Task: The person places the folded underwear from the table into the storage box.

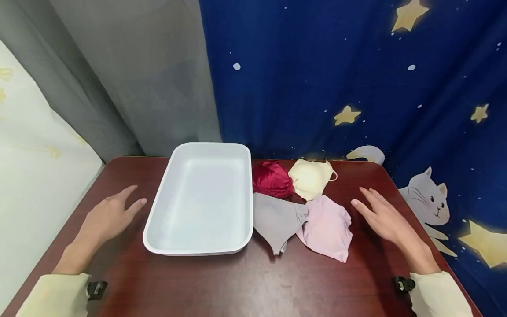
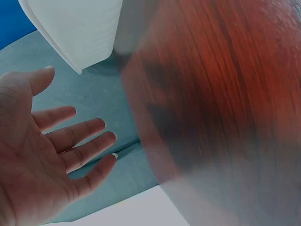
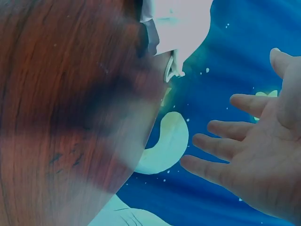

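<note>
Your left hand is spread loosely and holds nothing, with the white tray just to its right. Your right hand is just as wide and bare, the pink garment near on its left and the grey garment beyond, touching it. Best pinch one layer by a free edge and lift upward; dragging sideways would likely pull the neighbour along.

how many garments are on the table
4: red satin garment and cream bra at the back, grey briefs and pink garment nearer; others could be hidden underneath.
</note>
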A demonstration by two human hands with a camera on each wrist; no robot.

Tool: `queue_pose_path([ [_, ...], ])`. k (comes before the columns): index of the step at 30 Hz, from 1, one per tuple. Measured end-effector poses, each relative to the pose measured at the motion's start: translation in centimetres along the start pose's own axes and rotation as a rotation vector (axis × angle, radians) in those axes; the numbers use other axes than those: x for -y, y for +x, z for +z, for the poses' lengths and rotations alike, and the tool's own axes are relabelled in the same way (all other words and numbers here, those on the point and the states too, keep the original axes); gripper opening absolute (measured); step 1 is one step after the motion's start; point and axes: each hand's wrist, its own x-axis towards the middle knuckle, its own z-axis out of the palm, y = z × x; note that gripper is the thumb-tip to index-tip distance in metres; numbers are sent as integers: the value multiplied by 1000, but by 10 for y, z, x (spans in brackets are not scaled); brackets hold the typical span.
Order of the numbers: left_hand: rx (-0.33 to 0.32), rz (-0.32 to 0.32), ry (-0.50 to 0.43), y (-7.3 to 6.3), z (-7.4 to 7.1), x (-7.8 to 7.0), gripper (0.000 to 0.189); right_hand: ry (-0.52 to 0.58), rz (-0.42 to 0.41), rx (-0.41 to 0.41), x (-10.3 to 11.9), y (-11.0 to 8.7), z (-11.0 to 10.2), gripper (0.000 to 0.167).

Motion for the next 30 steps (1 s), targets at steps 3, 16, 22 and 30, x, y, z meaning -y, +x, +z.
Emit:
queue_pose_path([
  [3, 22, -12, -24, 0, -1, -2, 75, -6, -6, 8, 3, 1, 1, 77],
  [16, 47, -78, -136, 3, -5, -15, 75, 51, -38, -12, 13, 8, 7, 72],
  [22, 108, -108, -205, 6, -6, -20, 76, 88, -21, -6, 12, 5, 7, 69],
  [30, 149, -103, -378, 7, -2, -23, 68, 381, 89, 130, 14, 11, 7, 74],
])
